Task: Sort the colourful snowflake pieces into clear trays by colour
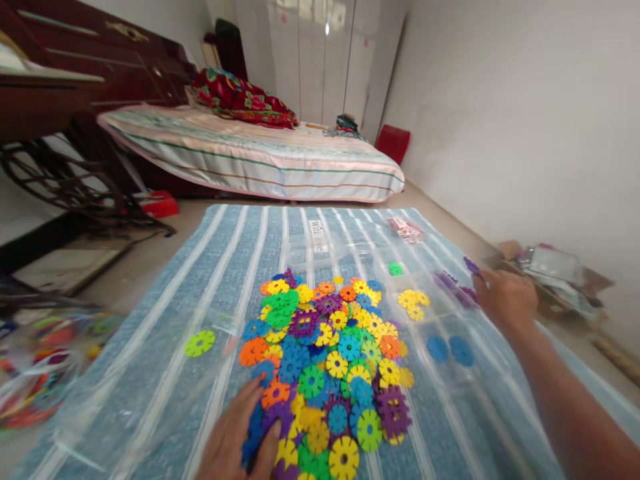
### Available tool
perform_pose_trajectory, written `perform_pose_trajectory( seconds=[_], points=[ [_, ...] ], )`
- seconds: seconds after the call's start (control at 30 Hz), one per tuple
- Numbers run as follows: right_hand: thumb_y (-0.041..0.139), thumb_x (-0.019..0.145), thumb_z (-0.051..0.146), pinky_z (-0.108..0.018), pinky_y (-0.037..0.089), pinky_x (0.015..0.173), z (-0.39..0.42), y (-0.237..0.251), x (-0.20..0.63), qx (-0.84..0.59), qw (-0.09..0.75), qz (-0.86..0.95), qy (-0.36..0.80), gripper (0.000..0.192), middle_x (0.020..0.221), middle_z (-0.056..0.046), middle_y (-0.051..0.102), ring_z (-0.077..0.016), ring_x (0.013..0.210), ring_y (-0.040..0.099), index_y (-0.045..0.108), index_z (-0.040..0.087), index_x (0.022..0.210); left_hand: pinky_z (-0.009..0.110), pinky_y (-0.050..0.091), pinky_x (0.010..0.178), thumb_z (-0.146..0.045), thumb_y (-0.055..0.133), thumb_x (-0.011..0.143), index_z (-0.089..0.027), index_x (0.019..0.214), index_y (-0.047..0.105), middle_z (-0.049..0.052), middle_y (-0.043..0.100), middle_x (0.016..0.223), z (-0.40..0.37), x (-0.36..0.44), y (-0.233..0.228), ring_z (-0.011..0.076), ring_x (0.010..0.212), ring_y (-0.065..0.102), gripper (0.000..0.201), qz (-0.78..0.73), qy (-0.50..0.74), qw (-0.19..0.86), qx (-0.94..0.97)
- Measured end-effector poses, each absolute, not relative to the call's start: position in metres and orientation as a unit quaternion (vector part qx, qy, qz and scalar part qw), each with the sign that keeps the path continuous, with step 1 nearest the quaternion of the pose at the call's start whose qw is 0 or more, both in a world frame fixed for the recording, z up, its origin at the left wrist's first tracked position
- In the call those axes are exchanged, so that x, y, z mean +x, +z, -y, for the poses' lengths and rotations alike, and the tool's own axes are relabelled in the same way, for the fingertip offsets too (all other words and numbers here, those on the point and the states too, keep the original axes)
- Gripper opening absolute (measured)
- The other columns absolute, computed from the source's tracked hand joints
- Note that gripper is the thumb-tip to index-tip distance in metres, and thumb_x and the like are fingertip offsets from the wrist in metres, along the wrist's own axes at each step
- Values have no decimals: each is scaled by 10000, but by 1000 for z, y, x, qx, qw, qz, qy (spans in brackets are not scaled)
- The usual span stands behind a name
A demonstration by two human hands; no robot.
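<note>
A heap of notched plastic discs and square lattice pieces (pixel 337 364) in many colours lies on the striped cloth. My left hand (pixel 235 433) rests at the heap's near left edge, thumb and fingers apart, around blue and purple pieces. Off to the right, my right hand (pixel 507 300) pinches a purple plastic piece (pixel 471 265). It is above the right side of a clear tray (pixel 433 387). Other purple pieces (pixel 450 287) lie beside that hand. The tray also holds yellow discs (pixel 413 303), blue discs (pixel 460 351) and a green piece (pixel 395 269) in separate places.
A lime disc (pixel 200 343) lies on clear plastic at left. Behind the heap are a clear container (pixel 313 250) and a red-and-white packet (pixel 406 229). A bag of colourful pieces (pixel 45 367) sits at far left. A bed (pixel 260 157) and a cardboard box (pixel 555 303) stand beyond.
</note>
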State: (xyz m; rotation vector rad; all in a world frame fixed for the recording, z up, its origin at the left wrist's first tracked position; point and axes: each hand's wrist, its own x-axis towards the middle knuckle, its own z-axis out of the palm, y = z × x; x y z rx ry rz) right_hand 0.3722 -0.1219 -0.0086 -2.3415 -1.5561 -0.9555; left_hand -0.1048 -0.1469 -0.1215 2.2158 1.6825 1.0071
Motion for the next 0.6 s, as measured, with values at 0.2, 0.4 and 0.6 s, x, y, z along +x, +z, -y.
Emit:
perform_pose_trajectory(
  seconds=[0.2, 0.4, 0.6],
  points=[
    [455, 883, 361, -349, 442, 666, 119, -23, 339, -749, 162, 593, -247, 323, 762, -106, 693, -228, 693, 621, 710, 179, 807, 442, 491, 986, -323, 546, 816, -260, 1251, 503, 62, 587, 1281, 155, -98, -114, 255, 1148, 578, 442, -560, 339, 87, 751],
    [516, 868, 249, -386, 480, 892, 129, -39, 189, -556, 312, 767, -70, 165, 965, -81, 679, -211, 969, 606, 673, 204, 846, 455, 481, 994, -314, 560, 818, -247, 1242, 512, 78, 572, 1295, 158, -96, -110, 249, 1155, 568, 431, -564, 339, 108, 745],
    [673, 770, 274, -498, 346, 1050, 140, -42, 113, -544, 228, 806, 46, 201, 1276, -140, 540, -313, 1309, 346, 653, 153, 930, 428, 494, 978, -316, 564, 816, -233, 1183, 559, 73, 609, 1253, 158, -95, -106, 242, 1138, 585, 376, -545, 355, 113, 751]
  ],
)
